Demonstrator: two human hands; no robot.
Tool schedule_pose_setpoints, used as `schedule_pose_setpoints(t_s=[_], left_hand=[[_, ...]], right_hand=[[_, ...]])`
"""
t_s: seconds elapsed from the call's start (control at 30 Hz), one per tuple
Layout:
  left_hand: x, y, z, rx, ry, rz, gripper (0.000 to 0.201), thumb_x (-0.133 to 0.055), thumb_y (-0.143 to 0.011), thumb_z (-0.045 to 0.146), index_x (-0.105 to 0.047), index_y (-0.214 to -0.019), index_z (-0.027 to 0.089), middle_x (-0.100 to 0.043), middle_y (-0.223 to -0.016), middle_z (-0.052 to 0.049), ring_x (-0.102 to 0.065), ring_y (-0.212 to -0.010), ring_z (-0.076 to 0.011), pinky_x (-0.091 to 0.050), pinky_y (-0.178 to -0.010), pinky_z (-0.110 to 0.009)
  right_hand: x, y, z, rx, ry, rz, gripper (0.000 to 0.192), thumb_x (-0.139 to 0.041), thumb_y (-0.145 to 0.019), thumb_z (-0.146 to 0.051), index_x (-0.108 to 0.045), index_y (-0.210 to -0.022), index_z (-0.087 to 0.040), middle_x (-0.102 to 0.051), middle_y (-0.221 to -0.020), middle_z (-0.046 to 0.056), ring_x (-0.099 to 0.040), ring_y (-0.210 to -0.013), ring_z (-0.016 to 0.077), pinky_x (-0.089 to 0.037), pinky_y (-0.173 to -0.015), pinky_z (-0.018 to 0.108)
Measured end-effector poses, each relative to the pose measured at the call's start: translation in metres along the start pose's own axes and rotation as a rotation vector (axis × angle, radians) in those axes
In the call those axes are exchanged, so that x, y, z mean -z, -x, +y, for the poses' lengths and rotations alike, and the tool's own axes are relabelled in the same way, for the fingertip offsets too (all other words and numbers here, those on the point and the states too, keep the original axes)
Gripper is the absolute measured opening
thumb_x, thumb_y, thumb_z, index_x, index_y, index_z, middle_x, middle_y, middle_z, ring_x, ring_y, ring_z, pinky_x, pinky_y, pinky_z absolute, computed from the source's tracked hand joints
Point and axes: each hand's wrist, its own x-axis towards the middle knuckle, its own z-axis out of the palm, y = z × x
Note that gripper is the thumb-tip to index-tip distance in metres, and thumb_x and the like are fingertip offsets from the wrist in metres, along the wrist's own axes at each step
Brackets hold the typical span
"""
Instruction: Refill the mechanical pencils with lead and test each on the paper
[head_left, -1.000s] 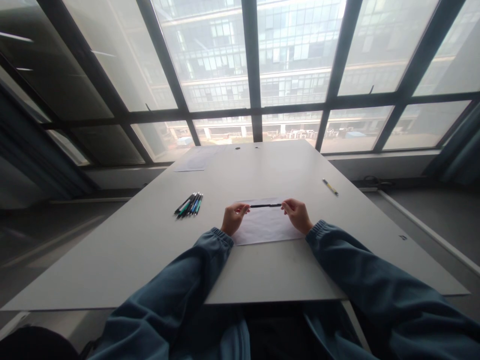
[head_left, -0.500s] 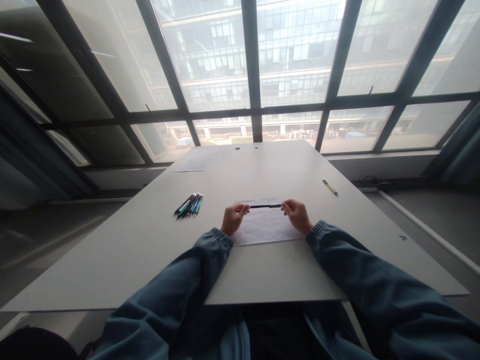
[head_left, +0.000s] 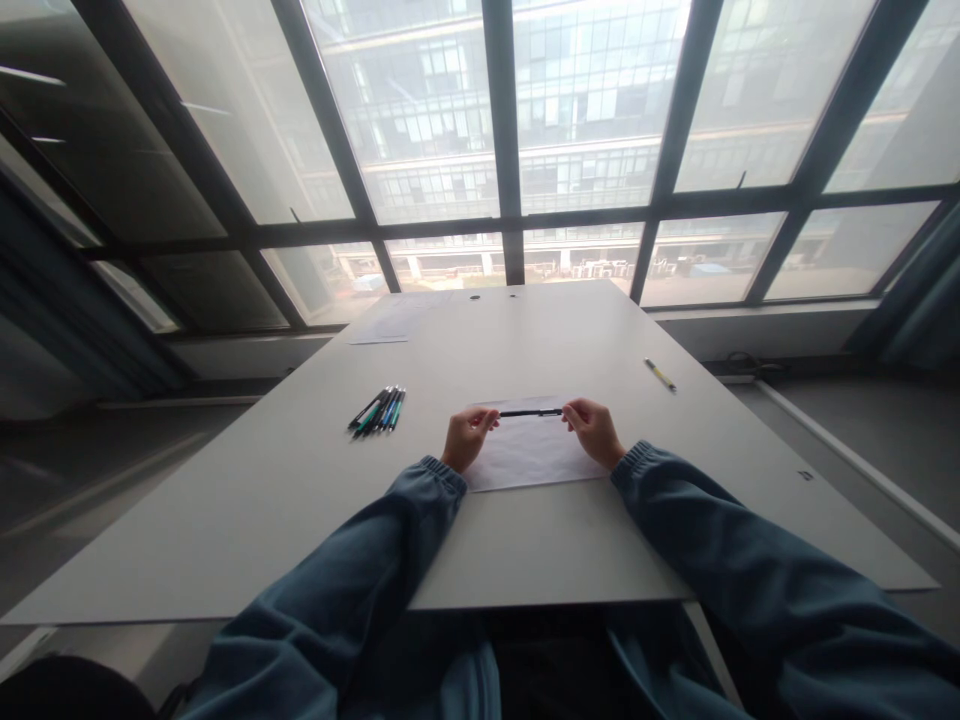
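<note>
A dark pen (head_left: 529, 412) with a clip toward its right end is held level between my two hands. Its left end is pinched by my left hand (head_left: 469, 437), and my right hand (head_left: 595, 431) grips the right end between thumb and fingers. Beneath the pen a white sheet of paper (head_left: 536, 458) lies on the table, partly covered by both hands. To the left of my left hand is a bunch of several pens (head_left: 381, 412) in black, green and blue, lying side by side.
One yellow pen (head_left: 660, 375) lies alone on the white table (head_left: 300, 540), off to the right. More paper (head_left: 384, 322) is at the far left of the tabletop. Large windows (head_left: 585, 110) stand behind the table's far edge.
</note>
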Motion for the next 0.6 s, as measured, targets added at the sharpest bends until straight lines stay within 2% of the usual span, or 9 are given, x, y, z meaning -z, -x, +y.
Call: schedule_pose_setpoints(t_s=[0.6], left_hand=[[0.0003,0.0004,0.0024,-0.003,0.003,-0.01,0.04,-0.06,-0.089,0.05,-0.072,-0.072,0.016,-0.072,-0.068,-0.005,-0.067,-0.064,-0.0177,-0.053,-0.065,-0.028]], right_hand=[[0.0003,-0.0001,-0.0018,0.012,0.027,-0.005,0.04,-0.058,-0.089,-0.053,-0.063,-0.072,-0.018,-0.063,-0.062,0.002,-0.057,-0.053,0.0143,-0.045,-0.052,0.026]])
